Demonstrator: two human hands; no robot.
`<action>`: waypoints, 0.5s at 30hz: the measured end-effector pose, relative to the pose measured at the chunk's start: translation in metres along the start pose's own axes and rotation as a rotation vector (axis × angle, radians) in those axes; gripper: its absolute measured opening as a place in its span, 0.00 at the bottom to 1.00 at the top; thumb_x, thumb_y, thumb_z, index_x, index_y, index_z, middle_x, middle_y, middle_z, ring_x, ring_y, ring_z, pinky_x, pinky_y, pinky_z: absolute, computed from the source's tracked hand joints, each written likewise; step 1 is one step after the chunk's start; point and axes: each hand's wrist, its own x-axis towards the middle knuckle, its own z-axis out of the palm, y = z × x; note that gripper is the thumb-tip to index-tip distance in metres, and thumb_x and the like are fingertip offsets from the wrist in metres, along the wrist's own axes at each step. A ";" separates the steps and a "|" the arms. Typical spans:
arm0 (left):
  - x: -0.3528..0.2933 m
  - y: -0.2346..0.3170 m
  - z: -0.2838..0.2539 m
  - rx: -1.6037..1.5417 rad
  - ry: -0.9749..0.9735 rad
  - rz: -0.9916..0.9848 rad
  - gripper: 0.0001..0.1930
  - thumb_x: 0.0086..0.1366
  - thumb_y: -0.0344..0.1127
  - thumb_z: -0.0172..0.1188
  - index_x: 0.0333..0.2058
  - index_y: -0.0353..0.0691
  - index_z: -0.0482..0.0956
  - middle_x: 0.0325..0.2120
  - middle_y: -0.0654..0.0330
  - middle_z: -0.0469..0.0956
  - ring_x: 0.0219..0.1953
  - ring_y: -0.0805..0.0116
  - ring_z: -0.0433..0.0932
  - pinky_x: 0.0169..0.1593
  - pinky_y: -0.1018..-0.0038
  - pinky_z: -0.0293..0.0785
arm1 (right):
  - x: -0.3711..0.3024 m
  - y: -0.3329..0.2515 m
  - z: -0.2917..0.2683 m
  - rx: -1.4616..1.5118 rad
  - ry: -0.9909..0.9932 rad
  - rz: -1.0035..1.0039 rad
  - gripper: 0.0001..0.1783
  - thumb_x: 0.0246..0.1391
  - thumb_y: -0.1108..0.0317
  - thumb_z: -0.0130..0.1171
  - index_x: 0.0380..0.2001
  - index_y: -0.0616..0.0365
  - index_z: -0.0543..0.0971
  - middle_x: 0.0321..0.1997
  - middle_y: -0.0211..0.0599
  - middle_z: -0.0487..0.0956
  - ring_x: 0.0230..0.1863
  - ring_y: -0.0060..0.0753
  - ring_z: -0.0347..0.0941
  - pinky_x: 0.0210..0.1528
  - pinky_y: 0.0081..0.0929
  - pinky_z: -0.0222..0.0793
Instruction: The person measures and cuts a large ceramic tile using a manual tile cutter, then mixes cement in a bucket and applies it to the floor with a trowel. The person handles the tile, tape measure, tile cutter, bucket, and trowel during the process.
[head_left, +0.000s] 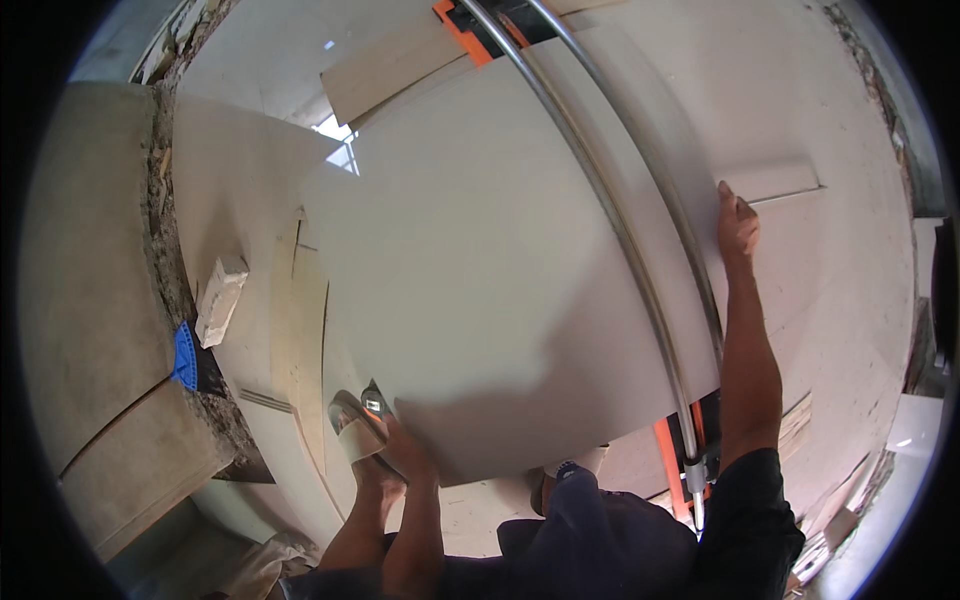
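A large pale square tile (480, 270) lies on a manual tile cutter with two long steel rails (610, 210) and an orange frame (668, 455). My left hand (405, 445) grips the tile's near left corner. My right hand (737, 222) rests on the tile's far right edge, arm stretched over the rails. Both hands touch the tile.
Cut tile strips (310, 330) lie on the floor at the left, by a white broken piece (220, 298) and a blue protractor-like tool (186, 355). A rough mortar edge (165, 240) runs along the left. My sandalled foot (355, 425) stands beside the tile. More offcuts (770, 182) lie right.
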 end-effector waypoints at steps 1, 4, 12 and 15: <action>-0.002 0.001 0.004 0.006 -0.011 0.068 0.29 0.70 0.52 0.38 0.36 0.26 0.74 0.31 0.55 0.75 0.33 0.65 0.72 0.39 0.71 0.68 | 0.007 0.003 0.000 0.000 0.028 -0.001 0.35 0.54 0.39 0.48 0.22 0.67 0.75 0.23 0.55 0.73 0.27 0.51 0.67 0.37 0.42 0.64; 0.010 0.005 0.031 -0.275 -0.118 0.035 0.29 0.70 0.52 0.38 0.37 0.27 0.74 0.32 0.57 0.75 0.35 0.68 0.71 0.41 0.72 0.67 | 0.029 0.006 -0.003 -0.004 0.075 0.001 0.36 0.53 0.37 0.47 0.24 0.68 0.75 0.24 0.55 0.73 0.28 0.51 0.68 0.37 0.41 0.64; 0.018 0.015 0.084 -0.252 -0.186 0.030 0.30 0.68 0.58 0.39 0.42 0.32 0.73 0.38 0.59 0.74 0.41 0.68 0.71 0.47 0.72 0.66 | 0.077 -0.005 -0.010 -0.098 0.097 0.036 0.38 0.51 0.33 0.43 0.29 0.64 0.77 0.29 0.50 0.75 0.35 0.48 0.70 0.43 0.40 0.64; 0.013 0.024 0.094 -0.270 -0.183 -0.004 0.30 0.67 0.59 0.39 0.41 0.32 0.74 0.37 0.59 0.74 0.40 0.68 0.71 0.46 0.72 0.66 | 0.085 -0.006 -0.004 -0.120 0.127 0.045 0.39 0.50 0.31 0.42 0.28 0.63 0.77 0.29 0.48 0.75 0.36 0.47 0.70 0.44 0.39 0.64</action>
